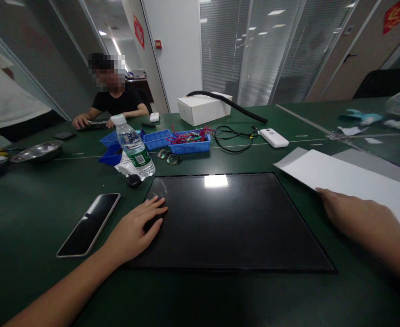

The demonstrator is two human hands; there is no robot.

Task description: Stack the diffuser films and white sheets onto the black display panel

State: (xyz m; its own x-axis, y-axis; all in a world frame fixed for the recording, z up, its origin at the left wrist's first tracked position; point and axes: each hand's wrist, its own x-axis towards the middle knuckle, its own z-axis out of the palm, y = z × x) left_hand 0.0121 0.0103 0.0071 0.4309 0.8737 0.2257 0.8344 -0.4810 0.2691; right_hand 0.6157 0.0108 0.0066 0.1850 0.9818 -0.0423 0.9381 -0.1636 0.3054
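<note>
Plainly, in the head view the black panel (227,222) lies flat on the green table (220,302), its long axis running left to right and its short sides leading away from the person. The left hand (135,231) rests loosely, fingers spread, on the panel's left side. Right of the panel, the right hand (359,218) meets the near edge of a white sheet (353,177) whose long axis slants from far left to near right; its fingertips are hidden, so I cannot tell whether they grip.
</note>
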